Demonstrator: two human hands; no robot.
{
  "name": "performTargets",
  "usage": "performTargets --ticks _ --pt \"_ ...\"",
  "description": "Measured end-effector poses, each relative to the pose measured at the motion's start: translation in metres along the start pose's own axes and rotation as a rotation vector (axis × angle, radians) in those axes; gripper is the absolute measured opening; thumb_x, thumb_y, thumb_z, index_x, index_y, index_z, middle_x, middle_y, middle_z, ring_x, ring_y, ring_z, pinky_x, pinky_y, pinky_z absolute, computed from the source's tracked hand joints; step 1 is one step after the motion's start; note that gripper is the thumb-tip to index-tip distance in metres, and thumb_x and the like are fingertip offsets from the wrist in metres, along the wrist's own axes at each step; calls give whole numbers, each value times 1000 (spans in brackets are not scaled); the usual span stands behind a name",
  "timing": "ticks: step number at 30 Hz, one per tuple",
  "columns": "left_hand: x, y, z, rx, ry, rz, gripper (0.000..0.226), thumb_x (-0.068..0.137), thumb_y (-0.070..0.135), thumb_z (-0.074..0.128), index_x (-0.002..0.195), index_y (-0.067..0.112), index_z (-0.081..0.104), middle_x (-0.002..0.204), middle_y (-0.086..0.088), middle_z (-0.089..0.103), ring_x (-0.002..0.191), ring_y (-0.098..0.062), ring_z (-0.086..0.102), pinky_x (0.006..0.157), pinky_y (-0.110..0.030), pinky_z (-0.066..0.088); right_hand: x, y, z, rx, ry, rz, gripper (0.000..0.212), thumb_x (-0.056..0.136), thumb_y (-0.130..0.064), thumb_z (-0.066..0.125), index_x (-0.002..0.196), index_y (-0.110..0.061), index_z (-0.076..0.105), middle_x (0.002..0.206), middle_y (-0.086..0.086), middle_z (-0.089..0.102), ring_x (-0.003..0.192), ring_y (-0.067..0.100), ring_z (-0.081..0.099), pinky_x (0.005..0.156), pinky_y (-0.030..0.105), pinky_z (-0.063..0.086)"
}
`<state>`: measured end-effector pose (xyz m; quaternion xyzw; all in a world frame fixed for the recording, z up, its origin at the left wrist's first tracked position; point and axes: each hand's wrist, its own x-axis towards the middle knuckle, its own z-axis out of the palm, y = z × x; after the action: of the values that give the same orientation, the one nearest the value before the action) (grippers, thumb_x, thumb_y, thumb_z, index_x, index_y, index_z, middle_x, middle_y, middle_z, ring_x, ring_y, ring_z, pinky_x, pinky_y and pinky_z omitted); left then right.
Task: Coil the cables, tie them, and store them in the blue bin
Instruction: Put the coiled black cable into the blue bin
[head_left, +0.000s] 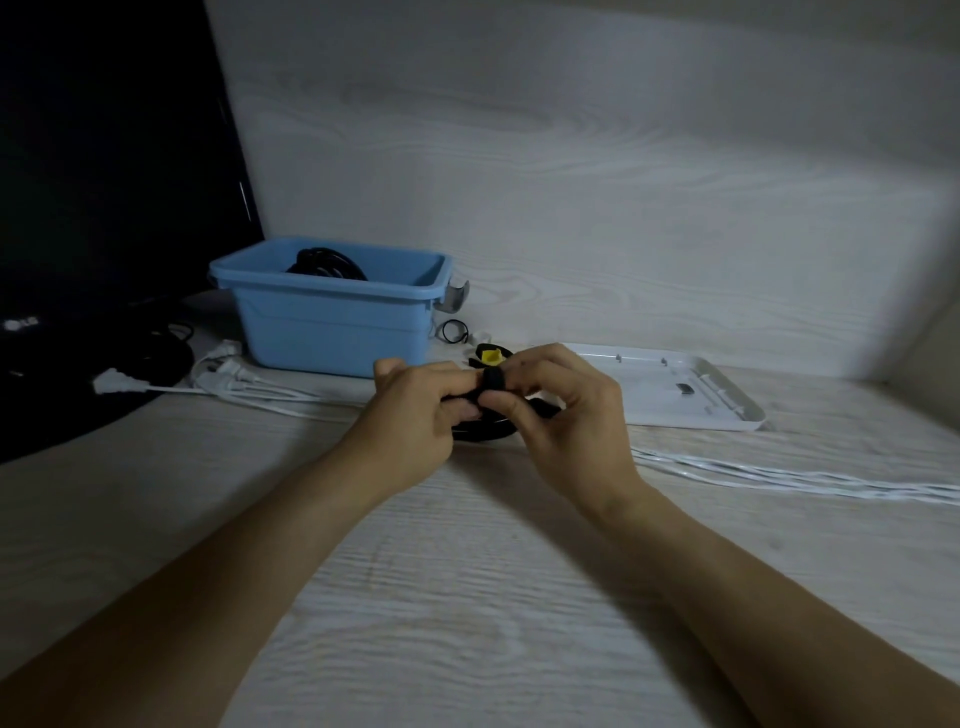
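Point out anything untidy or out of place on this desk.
White cables lie uncoiled across the table, running behind both hands. The white lid lies off the blue bin. Nothing looks damaged.

White "LG" logo, seen upside down, on the black monitor (104, 156) bezel at left

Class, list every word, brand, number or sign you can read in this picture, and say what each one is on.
"LG": logo on the black monitor, low on its bezel, at the far left.
Nothing else carries readable text: the blue bin, white tray and cables show no lettering.
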<state>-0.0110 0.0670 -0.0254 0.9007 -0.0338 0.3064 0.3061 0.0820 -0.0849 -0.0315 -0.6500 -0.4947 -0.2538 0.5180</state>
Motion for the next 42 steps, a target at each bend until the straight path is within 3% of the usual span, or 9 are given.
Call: performTargets --ticks 6,10,14,22,24,29,34,39,42 --pt "0 -6 0 -37 -11 -122 32 83 29 61 95 59 59 83 6 70 95 -33 60 86 -47 50 -1 -6 5 31 -41 110 7 84 -6 76 87 -11 71 87 3 68 82 15 62 72 25 51" --pt "-2 2 0 -215 -30 -158 22 86 19 65 96 38 66 91 10 74 95 -13 68 91 -41 53 1 -6 2 33 -28 150 11 84 -6 76 80 -12 67 76 6 64 70 15 56 62 20 44" --pt "-1 12 -6 -529 -78 -273 17 98 8 54 91 7 69 80 -7 68 73 -15 60 73 -29 48 2 -4 2 26 -31 145 8 84 -9 76 81 -9 69 76 5 65 70 17 59 62 24 47" --pt "0 9 -11 -462 -105 -262 12 95 1 59 100 -3 69 80 -9 74 67 -10 68 68 -21 55 7 -2 -6 -16 -121 38 11 88 -14 71 86 -5 75 77 6 68 72 15 61 67 25 49" --pt "0 10 -13 -466 -126 -274 11 93 2 61 100 -1 69 81 -10 75 69 -11 70 69 -25 57 9 -1 -8 -63 -149 -17 12 91 -14 68 86 -5 75 77 3 67 72 11 59 67 19 46" --pt "-2 16 -11 -389 -126 -226 8 93 -1 61 92 4 67 77 1 71 68 -2 69 63 -12 50 8 -3 -9 -47 -213 2 12 92 -10 68 84 -7 75 72 -17 57 69 -2 53 66 9 37" --pt "-2 17 -6 -221 -153 -167 11 94 11 63 91 22 63 82 10 71 75 4 67 67 -11 48 15 -7 -17 208 -295 371 13 92 -10 69 87 -8 81 72 4 75 59 3 56 56 21 44" --pt "-4 9 -7 -109 -172 -175 28 77 27 82 91 36 59 89 10 70 95 -15 63 86 -38 52 14 -9 -14 239 -263 457 11 90 -9 70 84 -7 80 71 10 73 61 8 55 57 23 43" --pt "-6 11 -3 27 -108 -156 35 77 25 82 84 42 52 83 11 58 103 -20 42 77 -27 39 17 -10 -18 269 -362 555 14 90 -14 70 80 -6 77 71 15 70 64 16 56 61 26 45"
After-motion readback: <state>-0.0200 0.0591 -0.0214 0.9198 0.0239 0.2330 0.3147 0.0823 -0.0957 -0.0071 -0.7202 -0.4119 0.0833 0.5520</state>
